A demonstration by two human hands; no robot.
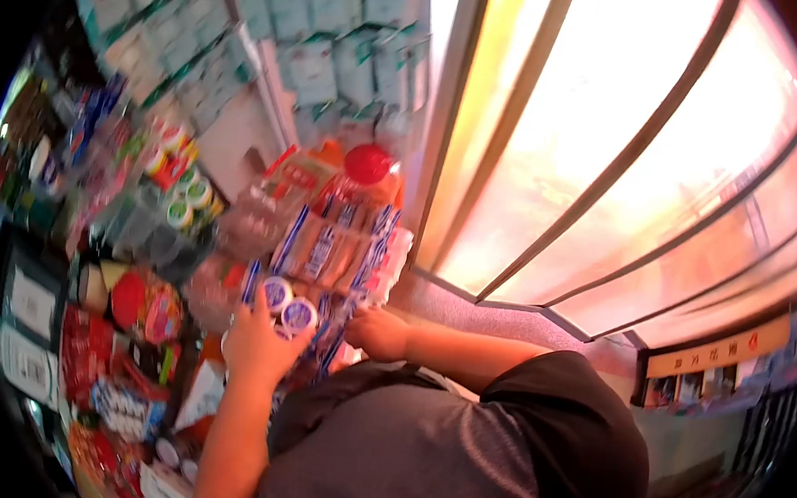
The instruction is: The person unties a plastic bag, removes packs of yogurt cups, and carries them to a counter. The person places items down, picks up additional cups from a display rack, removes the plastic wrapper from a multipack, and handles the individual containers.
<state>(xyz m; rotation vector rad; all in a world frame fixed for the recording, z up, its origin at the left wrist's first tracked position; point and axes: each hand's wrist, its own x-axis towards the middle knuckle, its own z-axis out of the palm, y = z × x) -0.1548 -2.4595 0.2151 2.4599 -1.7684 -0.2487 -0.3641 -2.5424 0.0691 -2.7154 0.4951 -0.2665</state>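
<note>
My left hand (263, 343) lies over some round white-and-blue lids (299, 315), its thumb and index finger apart around them. To its right, my right hand (378, 333) is closed at the edge of blue-and-clear plastic packaging; what its fingers hold is too small to make out. Just beyond both hands are clear packs with blue edges and brown contents (327, 250). A pink-white pack (392, 265) lies beside them, above my right hand.
Beyond the packs hangs a round red object (367, 163). Green-lidded containers (189, 197), a red round item (131, 299) and several packets crowd the left. Pale packets (314, 66) hang behind. Bright framed glass panels (597, 142) stand at right.
</note>
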